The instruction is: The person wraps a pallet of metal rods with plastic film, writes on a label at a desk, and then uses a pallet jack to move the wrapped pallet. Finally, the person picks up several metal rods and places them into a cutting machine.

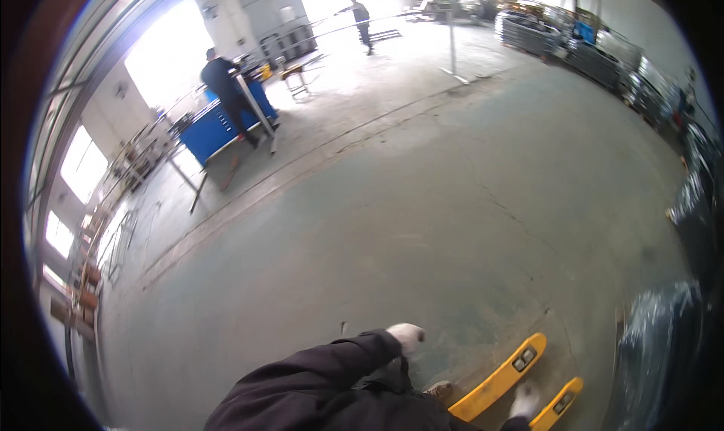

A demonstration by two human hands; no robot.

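Observation:
My left hand (408,338), in a white glove at the end of a dark sleeve, is held out in front of my body above the floor. Its fingers look curled in, and nothing shows in them. My right hand (526,398), also white-gloved, is low at the right, smeared by motion; its fingers cannot be made out. In this view it appears between the two yellow forks of a pallet jack (494,382), whose tips point away from me. The rest of the jack is hidden by my body. Part of my shoe (439,389) shows beside the left fork.
Film-wrapped dark stacks (656,355) line the right side. Ahead lies grey concrete floor (392,227) with cracks. A person (226,92) leans at a blue cabinet (215,133) behind a metal rail stand (256,110); another person (361,24) stands farther back.

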